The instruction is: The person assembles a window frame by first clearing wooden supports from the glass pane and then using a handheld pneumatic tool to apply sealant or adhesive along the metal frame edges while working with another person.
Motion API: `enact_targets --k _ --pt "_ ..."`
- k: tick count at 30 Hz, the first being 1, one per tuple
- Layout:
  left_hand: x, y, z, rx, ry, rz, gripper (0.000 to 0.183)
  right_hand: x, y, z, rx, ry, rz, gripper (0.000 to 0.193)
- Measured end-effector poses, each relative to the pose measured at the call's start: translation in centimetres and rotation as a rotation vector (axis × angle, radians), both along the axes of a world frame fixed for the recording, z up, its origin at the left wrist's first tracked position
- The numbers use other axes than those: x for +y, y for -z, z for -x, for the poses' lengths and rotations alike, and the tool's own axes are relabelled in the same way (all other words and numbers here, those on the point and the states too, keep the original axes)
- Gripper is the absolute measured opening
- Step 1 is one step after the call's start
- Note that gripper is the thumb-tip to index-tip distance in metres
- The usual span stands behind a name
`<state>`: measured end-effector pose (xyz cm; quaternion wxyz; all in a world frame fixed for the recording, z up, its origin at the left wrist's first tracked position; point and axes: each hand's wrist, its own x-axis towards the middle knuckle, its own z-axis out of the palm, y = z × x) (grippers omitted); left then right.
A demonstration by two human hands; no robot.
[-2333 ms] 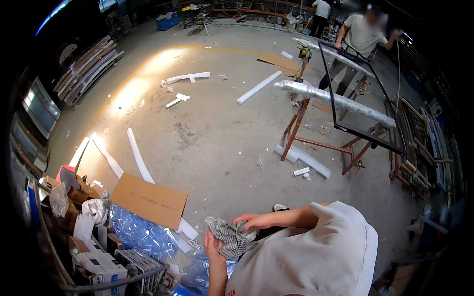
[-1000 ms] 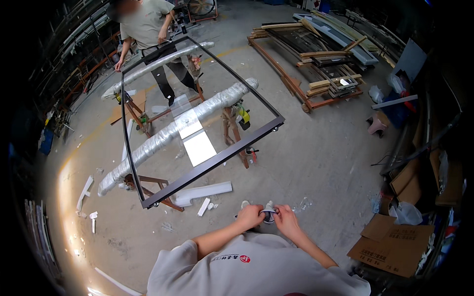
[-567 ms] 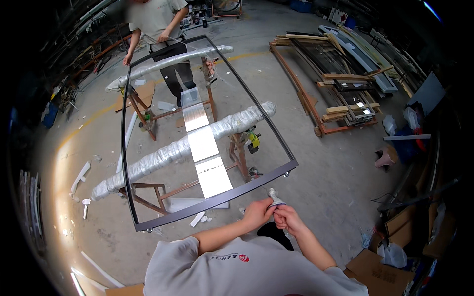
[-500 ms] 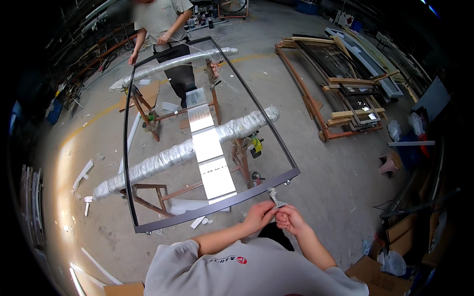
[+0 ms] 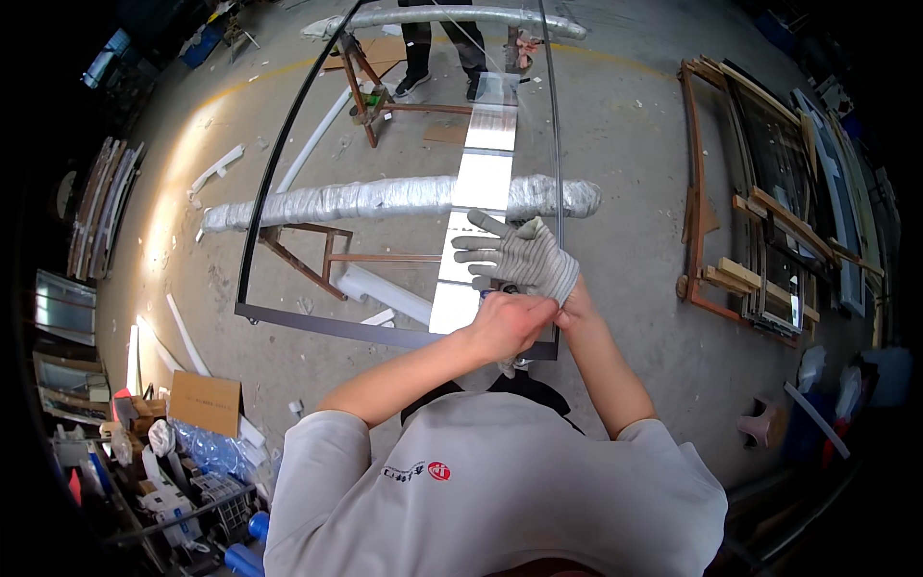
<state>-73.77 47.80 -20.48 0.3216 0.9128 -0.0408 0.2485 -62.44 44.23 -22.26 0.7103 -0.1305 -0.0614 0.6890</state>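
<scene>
My right hand [image 5: 510, 262] wears a grey-and-white striped work glove [image 5: 550, 267], its fingers spread apart, over the near right part of a large dark-framed glass pane. My left hand [image 5: 510, 324] is bare and closed on the glove's cuff at my right wrist; its fingertips are partly hidden. The pane's frame [image 5: 332, 329] lies just beyond my forearms, its near right corner partly covered by my hands. A bright white band [image 5: 483, 181] shows across the glass. Beneath the pane runs a support bar wrapped in silvery plastic [image 5: 370, 198].
A second wrapped bar [image 5: 457, 16] crosses farther away, with a person's legs [image 5: 447, 48] beside it. Brown metal trestles [image 5: 336, 258] stand below. To the right is a rack of framed panels [image 5: 769, 202]. Cardboard [image 5: 205, 404] and clutter lie at the near left.
My hands have risen from near my waist to over the pane. The glove, bunched between my fingers before, is now on my right hand. My view has turned leftward and down.
</scene>
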Motion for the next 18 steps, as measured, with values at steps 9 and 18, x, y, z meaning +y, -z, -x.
enact_targets --k 9,18 --pt "-1.5 -0.3 -3.8 0.022 -0.106 -0.152 0.014 3.9 0.2 -4.3 0.024 -0.162 -0.23 0.058" --pt "0.2 1.7 -1.0 0.131 -0.273 0.011 0.011 6.1 2.8 -2.3 0.225 0.01 -0.095 0.05"
